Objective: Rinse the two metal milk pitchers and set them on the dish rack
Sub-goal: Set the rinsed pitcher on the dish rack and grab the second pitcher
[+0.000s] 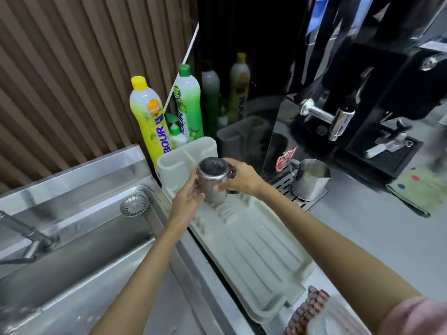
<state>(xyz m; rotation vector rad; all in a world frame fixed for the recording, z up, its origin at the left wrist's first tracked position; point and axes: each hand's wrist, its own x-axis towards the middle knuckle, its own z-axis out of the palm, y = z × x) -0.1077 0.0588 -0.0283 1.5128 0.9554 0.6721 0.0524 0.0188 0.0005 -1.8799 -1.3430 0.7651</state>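
The dish rack (254, 240) lies between the sink (79, 238) and the grey counter, its ribbed bed bare toward the near end, its far end hemmed by a cutlery holder (179, 160) and two soap bottles (150, 117). Both arms reach forward — the left hand (187, 198) and the right hand (242, 177) clasp an upturned metal pitcher (212, 180) from either side at the rack's far end. The second pitcher (310, 178) stands upright on the coffee machine's drip grate (285, 187), just right of the rack.

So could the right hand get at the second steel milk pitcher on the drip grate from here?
Probably yes, once freed: the right hand is now holding the inverted steel pitcher over the white plastic dish rack. The upright steel pitcher stands just to its right, with nothing between them.
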